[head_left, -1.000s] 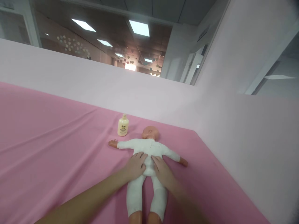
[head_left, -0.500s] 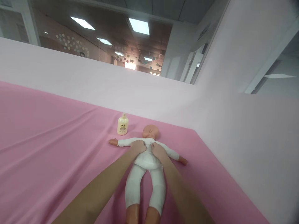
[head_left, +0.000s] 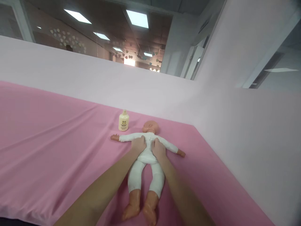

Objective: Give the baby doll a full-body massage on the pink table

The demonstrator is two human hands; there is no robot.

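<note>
Lengthwise, doll point(head_left: 148, 155) under hands point(head_left: 138, 145), head point(head_left: 151, 126) toward wall point(head_left: 98, 77)

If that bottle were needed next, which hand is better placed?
Probably the left hand: the bottle stands ahead and slightly to its left. The right hand is farther off, on the other side of the doll's chest.

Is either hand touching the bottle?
No, the left hand and right hand are on the doll, and the bottle stands apart.

Spread with a creased pink sheet point(head_left: 58, 135); bounded by pale walls point(head_left: 94, 75) meeting in a corner. See rectangular ceiling lights point(head_left: 137, 18) and heart-shaped decorations point(head_left: 68, 39) through or in a long glass panel point(head_left: 152, 40).
</note>
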